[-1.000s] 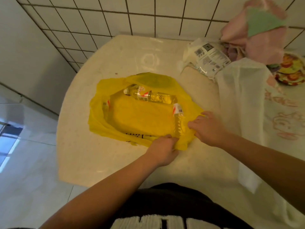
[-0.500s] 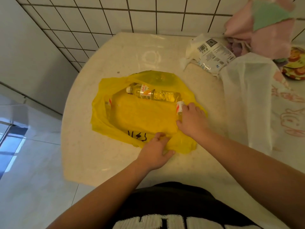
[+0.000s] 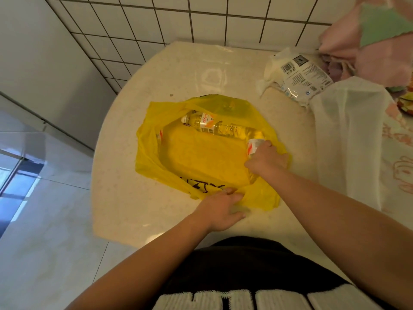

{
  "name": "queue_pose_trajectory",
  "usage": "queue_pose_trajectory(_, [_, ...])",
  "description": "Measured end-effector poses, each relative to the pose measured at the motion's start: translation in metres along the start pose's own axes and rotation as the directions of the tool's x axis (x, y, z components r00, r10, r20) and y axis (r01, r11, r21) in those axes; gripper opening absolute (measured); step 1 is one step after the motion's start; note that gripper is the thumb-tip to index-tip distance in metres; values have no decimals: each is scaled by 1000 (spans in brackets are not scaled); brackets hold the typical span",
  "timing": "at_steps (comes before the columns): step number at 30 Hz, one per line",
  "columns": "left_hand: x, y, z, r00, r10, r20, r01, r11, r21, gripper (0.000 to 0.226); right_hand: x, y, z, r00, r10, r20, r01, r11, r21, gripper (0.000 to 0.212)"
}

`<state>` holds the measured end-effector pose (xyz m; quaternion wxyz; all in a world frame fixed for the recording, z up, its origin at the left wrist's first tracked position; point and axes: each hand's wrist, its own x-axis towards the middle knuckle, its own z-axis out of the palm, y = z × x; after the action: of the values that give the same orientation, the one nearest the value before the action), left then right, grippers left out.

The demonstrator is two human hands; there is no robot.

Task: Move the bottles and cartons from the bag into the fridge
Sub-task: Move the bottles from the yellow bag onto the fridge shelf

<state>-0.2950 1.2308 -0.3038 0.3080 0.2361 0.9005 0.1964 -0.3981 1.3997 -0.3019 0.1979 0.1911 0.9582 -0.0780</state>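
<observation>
From the head view, a yellow plastic bag (image 3: 201, 162) lies spread open on the pale, rounded tabletop (image 3: 138, 215), which sits against a white tiled wall (image 3: 201, 21). The person's right hand (image 3: 267, 161) is closed around a small bottle (image 3: 253, 147) at the bag's right edge, its red-and-white label showing just above the fingers. The left hand (image 3: 220, 208) rests palm down with fingers loosely spread, pressing the bag's near edge flat. A second, clear bottle (image 3: 220, 127) lies on its side at the far side of the bag. A white printed packet (image 3: 299, 78) sits well apart, at the back right.
</observation>
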Motion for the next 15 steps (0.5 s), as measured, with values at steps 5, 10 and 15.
queue_pose_trajectory(5, [-12,-12,4,998,-33,56,33,999,6,59,-13,0,3,1000,-12,26,13,999,-36,97])
queue_pose_trajectory(10, [-22,-16,6,996,-32,89,32,999,-1,62,-14,-10,3,999,15,41,-13,998,-60,97])
queue_pose_trajectory(15, [-23,-16,9,998,-30,52,29,999,15,62,-18,1,4,1000,18,16,-20,993,115,88])
